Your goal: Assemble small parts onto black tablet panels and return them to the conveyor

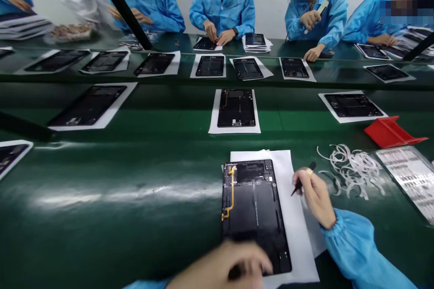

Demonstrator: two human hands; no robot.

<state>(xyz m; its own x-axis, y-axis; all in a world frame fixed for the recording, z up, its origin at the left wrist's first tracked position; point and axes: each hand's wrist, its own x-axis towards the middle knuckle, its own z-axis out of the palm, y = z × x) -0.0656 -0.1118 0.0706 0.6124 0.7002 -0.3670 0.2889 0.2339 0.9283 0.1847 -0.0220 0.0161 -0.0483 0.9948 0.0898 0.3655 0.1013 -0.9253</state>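
Note:
An opened tablet (262, 207), its dark inside facing up, lies on white paper sheets (300, 235) before me. An orange flex cable (232, 194) runs down its left side. My left hand (233, 264) is over the tablet's lower end, smeared by motion with its fingers bent; whether it holds anything is unclear. Just right of the tablet, above the paper, my right hand (315, 192) is closed around a slim black pointed tool (297, 186), tip pointing down to the left.
Curled white strips (354, 165) lie right of my right hand, near a red tray (393, 132) and a sheet of small parts (410, 176). Another tablet on paper (237, 108) lies ahead. Beyond a raised ledge (190, 82), several co-workers in blue handle tablets. A dark post (124, 6) crosses upper left.

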